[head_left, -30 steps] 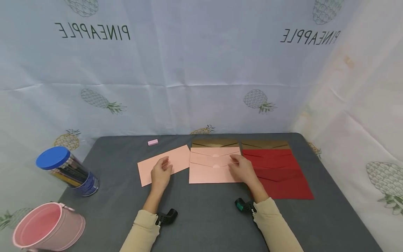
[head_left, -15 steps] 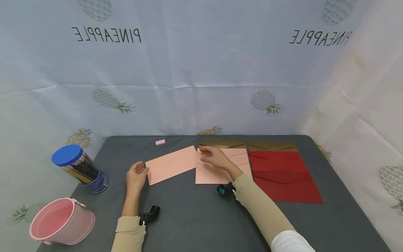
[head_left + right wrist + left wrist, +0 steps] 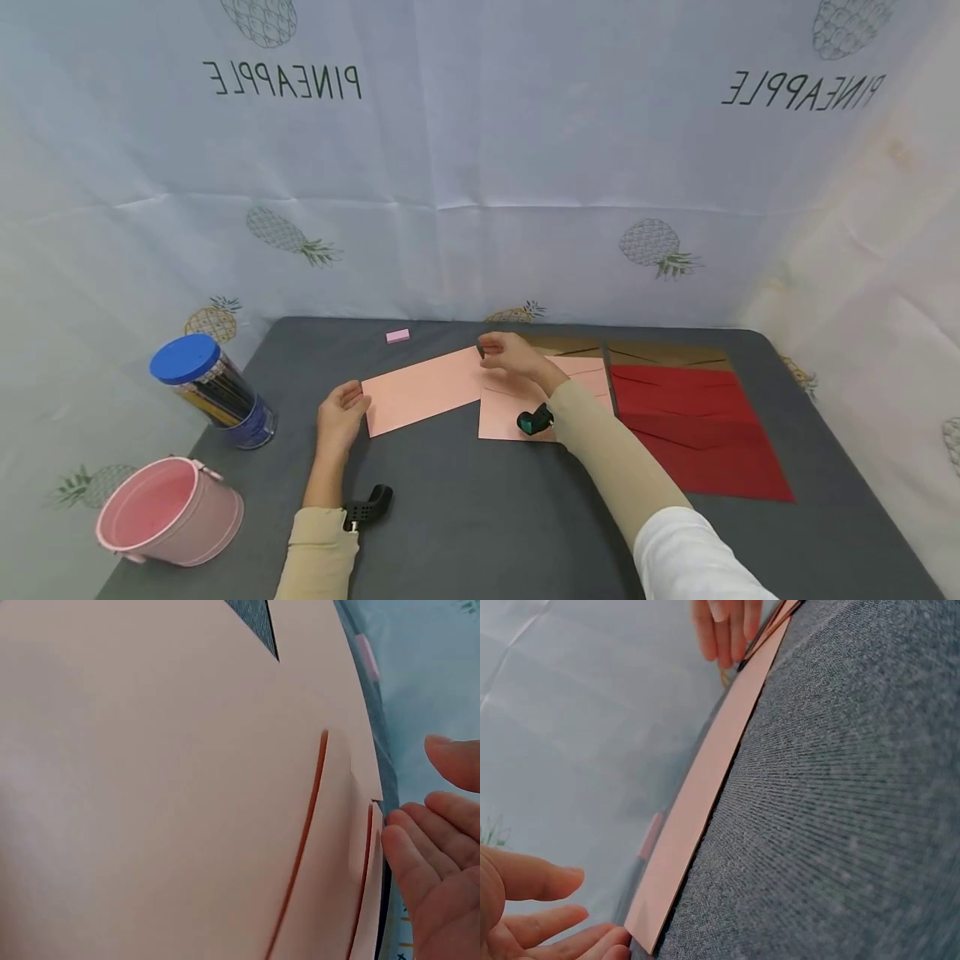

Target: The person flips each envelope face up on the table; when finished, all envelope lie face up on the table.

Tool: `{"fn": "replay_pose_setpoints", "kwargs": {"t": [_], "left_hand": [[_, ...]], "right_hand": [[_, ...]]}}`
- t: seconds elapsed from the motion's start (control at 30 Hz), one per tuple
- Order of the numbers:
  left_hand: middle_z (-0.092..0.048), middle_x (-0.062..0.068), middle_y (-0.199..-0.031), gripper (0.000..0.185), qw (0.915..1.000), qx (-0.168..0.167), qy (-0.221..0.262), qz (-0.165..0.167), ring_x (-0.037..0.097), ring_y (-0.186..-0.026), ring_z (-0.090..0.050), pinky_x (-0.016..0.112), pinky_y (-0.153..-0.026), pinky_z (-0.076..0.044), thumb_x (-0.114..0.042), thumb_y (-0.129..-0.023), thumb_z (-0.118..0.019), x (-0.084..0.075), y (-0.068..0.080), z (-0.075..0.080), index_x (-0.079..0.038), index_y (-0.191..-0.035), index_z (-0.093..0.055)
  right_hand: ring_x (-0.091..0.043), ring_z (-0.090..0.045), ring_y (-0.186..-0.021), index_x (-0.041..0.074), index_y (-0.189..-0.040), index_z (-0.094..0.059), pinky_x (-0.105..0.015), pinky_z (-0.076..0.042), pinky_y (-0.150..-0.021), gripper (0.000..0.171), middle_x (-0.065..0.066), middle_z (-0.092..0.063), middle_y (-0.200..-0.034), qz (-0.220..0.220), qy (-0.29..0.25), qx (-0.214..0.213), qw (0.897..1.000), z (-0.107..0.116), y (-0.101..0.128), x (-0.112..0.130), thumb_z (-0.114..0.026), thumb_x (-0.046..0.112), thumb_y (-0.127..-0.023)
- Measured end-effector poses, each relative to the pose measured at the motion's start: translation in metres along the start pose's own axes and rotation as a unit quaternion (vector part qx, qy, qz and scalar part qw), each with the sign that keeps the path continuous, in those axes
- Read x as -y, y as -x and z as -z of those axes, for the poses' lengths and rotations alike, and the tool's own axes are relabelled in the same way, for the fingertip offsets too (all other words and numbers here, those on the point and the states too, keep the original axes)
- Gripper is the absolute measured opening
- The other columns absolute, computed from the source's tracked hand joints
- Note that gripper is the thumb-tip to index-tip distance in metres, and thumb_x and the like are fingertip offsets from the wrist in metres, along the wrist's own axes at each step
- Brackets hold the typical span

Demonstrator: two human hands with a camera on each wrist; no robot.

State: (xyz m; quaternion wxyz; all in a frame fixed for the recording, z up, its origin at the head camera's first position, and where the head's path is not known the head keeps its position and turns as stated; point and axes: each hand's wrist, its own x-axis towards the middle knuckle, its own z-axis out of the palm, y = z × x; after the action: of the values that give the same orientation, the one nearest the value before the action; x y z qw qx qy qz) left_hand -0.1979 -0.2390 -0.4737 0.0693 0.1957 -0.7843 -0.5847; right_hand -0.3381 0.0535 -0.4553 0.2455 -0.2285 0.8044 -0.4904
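A pale pink envelope (image 3: 422,390) lies tilted on the dark table, plain side up. My left hand (image 3: 341,418) is at its left end; in the left wrist view the fingertips (image 3: 615,941) touch that edge, with the thumb held apart. My right hand (image 3: 513,357) is at its right upper corner, over overlapping pink envelopes (image 3: 497,417) with flap lines showing. In the right wrist view the right fingers (image 3: 442,851) are fairly straight, close to the paper's edge, and the thumb is apart. Whether they touch the paper I cannot tell.
Red envelopes (image 3: 708,442) overlap at the right, with brown envelopes (image 3: 667,353) behind. A small pink block (image 3: 397,336) lies at the back. A blue-lidded jar of pencils (image 3: 232,396) and a pink bucket (image 3: 176,517) stand at the left. A pineapple-print curtain (image 3: 450,167) hangs behind.
My left hand has moved from over the tilted envelope to its left end. My right hand has gone left across the pink envelopes to the tilted envelope's right end. The view has shifted left.
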Motion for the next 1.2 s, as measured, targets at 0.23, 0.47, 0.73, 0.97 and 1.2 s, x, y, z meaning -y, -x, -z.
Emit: {"fn": "replay_pose_setpoints", "kwargs": {"t": [0.23,0.47,0.73,0.97,1.2], "left_hand": [[-0.047,0.027,-0.137,0.046,1.0,-0.003,0.006,-0.002,0.037,-0.128,-0.046,0.043,-0.103,-0.042,-0.003,-0.093,-0.054,0.002,-0.001,0.0,0.007,-0.136,-0.043],[-0.047,0.027,-0.136,0.045,0.9998,-0.011,0.018,-0.002,0.036,-0.127,-0.047,0.044,-0.104,-0.042,-0.002,-0.092,-0.054,0.003,-0.004,-0.004,0.007,-0.135,-0.043],[-0.05,0.025,-0.133,0.042,0.9981,-0.049,0.034,-0.019,0.034,-0.125,-0.049,0.017,-0.091,-0.048,0.0,-0.091,-0.056,0.006,-0.007,-0.002,0.006,-0.132,-0.047],[-0.054,0.023,-0.131,0.041,0.9876,-0.137,0.057,-0.051,0.032,-0.124,-0.05,0.03,-0.096,-0.048,0.007,-0.088,-0.057,0.007,-0.006,0.0,0.006,-0.128,-0.052],[-0.055,0.024,-0.13,0.043,0.9798,-0.176,0.087,-0.037,0.032,-0.122,-0.051,0.035,-0.097,-0.047,0.011,-0.085,-0.054,0.009,-0.006,0.003,0.005,-0.128,-0.055]], "right_hand": [[-0.03,-0.037,-0.136,0.0,-0.145,-0.034,-0.04,-0.04,-0.107,0.056,-0.016,-0.037,-0.149,-0.014,0.014,0.004,1.0,0.003,-0.013,0.001,-0.056,0.007,-0.094],[-0.031,-0.045,-0.13,-0.002,-0.141,-0.04,-0.038,-0.046,-0.101,0.05,-0.018,-0.046,-0.141,-0.033,0.019,-0.016,0.999,-0.002,-0.021,0.005,-0.054,0.005,-0.094],[-0.031,-0.045,-0.13,-0.003,-0.141,-0.038,-0.04,-0.043,-0.105,0.048,-0.018,-0.046,-0.141,-0.043,-0.057,-0.028,0.997,-0.008,-0.029,0.008,-0.052,0.005,-0.096],[-0.028,-0.042,-0.134,0.0,-0.144,-0.035,-0.041,-0.037,-0.109,0.052,-0.016,-0.044,-0.144,-0.038,-0.167,-0.038,0.985,-0.014,-0.032,0.01,-0.053,0.002,-0.095],[-0.026,-0.042,-0.134,0.002,-0.143,-0.039,-0.038,-0.039,-0.108,0.053,-0.016,-0.045,-0.144,-0.022,-0.202,-0.061,0.977,-0.027,-0.031,0.012,-0.056,0.0,-0.093]]}}
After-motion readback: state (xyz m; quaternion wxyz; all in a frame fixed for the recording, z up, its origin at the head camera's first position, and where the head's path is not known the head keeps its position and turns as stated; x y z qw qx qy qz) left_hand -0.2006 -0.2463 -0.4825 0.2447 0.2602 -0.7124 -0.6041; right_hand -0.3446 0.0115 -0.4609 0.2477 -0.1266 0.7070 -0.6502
